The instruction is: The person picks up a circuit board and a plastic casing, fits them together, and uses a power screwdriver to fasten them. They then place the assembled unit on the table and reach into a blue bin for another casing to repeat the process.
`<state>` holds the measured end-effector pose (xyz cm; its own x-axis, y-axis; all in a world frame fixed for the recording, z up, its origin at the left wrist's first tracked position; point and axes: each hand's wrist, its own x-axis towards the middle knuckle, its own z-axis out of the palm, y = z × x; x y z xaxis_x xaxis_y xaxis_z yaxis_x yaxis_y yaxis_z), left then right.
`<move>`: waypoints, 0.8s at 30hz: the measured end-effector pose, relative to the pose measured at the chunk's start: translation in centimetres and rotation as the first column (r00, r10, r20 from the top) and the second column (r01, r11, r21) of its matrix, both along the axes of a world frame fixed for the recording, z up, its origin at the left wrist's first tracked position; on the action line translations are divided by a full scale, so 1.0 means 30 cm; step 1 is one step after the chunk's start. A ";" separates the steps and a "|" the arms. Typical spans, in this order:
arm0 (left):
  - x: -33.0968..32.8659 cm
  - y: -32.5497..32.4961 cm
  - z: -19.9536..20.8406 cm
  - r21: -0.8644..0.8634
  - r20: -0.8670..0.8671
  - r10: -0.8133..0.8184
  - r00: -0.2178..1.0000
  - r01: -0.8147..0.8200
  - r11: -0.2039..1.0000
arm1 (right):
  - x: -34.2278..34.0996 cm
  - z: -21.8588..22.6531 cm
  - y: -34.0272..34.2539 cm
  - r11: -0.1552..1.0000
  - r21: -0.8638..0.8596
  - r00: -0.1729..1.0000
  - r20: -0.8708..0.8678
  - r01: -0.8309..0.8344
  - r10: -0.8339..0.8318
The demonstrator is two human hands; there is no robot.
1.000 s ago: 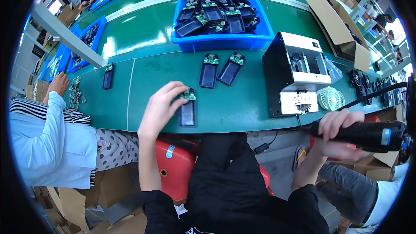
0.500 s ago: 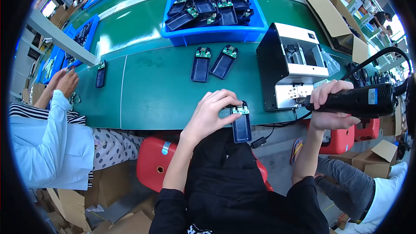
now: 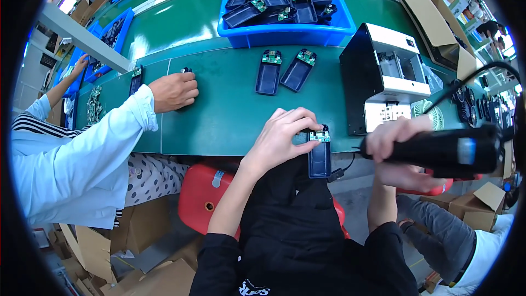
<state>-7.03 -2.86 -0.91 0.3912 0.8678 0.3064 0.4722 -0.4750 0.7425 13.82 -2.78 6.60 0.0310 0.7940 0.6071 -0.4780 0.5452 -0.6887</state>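
Observation:
My left hand (image 3: 285, 137) pinches the top end of a dark blue plastic housing (image 3: 319, 163) with a small green circuit board. The housing overhangs the table's front edge, above my lap. In my right hand (image 3: 392, 151), blurred by motion, is a black electric screwdriver (image 3: 449, 151), its tip toward the housing but apart from it. Two similar housings, one upright-pointing housing (image 3: 268, 74) and one slanted housing (image 3: 298, 70), lie on the table beyond my left hand. Just past the screwdriver stands a black and silver screw feeder (image 3: 378, 77).
A blue bin (image 3: 287, 37) heaped with housings stands at the back. On the left, a co-worker's hand (image 3: 174, 92) in a light blue sleeve rests on the green table over a dark part. An open carton (image 3: 424, 13) and a green round grille (image 3: 428, 114) lie right. The screwdriver's cable (image 3: 476, 77) arches beside me.
My right hand has drawn the screwdriver's tip away from the screw feeder, leftward and nearer me. My left hand still pinches the housing. The co-worker's arm has reached right across the table.

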 end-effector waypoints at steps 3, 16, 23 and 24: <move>0.005 0.006 -0.003 0.015 0.010 -0.004 1.000 0.003 1.000 | -0.059 -0.033 0.017 0.994 -0.004 0.986 0.129 -0.110 0.109; 0.010 0.013 -0.014 0.026 0.025 -0.026 0.999 0.025 0.999 | -0.119 -0.097 0.022 0.972 -0.230 0.955 0.273 -0.049 0.113; 0.014 0.016 -0.024 0.031 0.044 -0.023 0.999 0.022 0.999 | -0.120 -0.099 0.035 0.978 -0.191 0.955 0.268 -0.078 0.128; 0.014 0.017 -0.024 0.030 0.043 -0.024 0.999 0.023 0.999 | -0.125 -0.094 0.033 0.981 -0.180 0.965 0.239 -0.064 0.107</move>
<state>-6.60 -2.34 -1.63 0.3972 0.8489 0.3486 0.4285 -0.5075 0.7475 10.07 -1.78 3.78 -0.1749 0.8791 0.4434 -0.3217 0.3746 -0.8696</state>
